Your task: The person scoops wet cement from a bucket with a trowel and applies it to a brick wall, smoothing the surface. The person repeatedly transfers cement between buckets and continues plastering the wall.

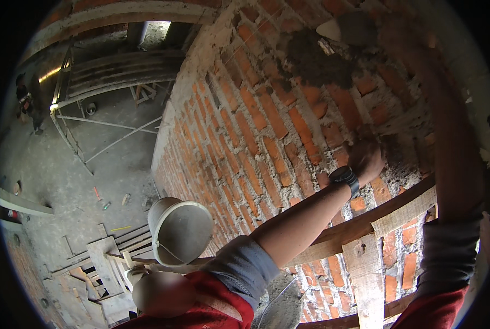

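At far left, well below the working level, 1 metal scaffold frame (72,118) stands on a dusty concrete floor (58,170) beside a heap of grey boards (99,257). Next comes 1 pale, round bucket (180,230), smooth-walled with a thin wire handle, sitting near the foot of the red brick wall (245,137), whose rough courses are bedded in crumbly grey joints. The left hand (367,159), a dark watch (345,178) on its wrist, is pressed against the brickwork with its fingers curled; whether it grips anything cannot be told. Below the forearm, 1 rough wooden plank (365,222) runs across the wall, with 1 upright board (368,285) nailed under it. Higher up, 1 dark, wet patch of mortar (316,63), lumpy and uneven, clings to the bricks near the top of the wall. Just right of it, 1 trowel (346,27) with a flat pointed blade touches the patch's upper edge; the right hand (390,33) reaches up to it, closed on the handle, though blurred at the rim.
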Demonstrator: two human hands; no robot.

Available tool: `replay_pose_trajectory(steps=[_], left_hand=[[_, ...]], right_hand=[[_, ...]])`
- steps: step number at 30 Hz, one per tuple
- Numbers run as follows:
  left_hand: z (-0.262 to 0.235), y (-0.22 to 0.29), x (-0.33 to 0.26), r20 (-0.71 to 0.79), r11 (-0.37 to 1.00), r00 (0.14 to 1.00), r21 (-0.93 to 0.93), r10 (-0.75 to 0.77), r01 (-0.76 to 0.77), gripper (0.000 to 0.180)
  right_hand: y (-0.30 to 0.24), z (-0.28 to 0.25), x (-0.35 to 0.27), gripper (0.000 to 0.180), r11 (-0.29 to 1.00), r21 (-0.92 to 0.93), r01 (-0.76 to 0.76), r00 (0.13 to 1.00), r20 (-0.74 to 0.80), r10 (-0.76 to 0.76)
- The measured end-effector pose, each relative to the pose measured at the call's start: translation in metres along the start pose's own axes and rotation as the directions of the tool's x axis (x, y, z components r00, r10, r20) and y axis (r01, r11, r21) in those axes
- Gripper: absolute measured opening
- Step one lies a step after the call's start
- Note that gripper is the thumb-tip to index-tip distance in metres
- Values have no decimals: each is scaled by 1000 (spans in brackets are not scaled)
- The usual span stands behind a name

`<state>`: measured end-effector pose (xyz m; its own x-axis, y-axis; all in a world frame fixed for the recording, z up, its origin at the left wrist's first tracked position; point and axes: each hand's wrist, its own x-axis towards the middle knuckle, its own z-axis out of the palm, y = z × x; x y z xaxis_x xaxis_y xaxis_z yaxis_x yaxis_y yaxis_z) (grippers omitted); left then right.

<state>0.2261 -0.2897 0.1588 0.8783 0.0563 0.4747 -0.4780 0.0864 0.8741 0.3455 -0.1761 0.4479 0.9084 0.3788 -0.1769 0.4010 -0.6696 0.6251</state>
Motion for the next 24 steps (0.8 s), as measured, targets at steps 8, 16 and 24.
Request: replay_pose_trajectory(steps=[8, 16, 24], left_hand=[[3, -7, 2, 27, 1000, 1000, 24, -5, 4, 55], [-21, 0, 5, 199, 989, 975, -85, -102, 121, 77], [-25, 1, 7, 248, 991, 965, -78, -83, 106, 79]], right_hand=[[4, 2, -1, 26, 1000, 6, 5, 1000, 15, -6], [14, -10, -6, 24, 999, 42, 1, 998, 59, -4], [31, -16, -13, 22, 997, 77, -10, 994, 107, 2]])
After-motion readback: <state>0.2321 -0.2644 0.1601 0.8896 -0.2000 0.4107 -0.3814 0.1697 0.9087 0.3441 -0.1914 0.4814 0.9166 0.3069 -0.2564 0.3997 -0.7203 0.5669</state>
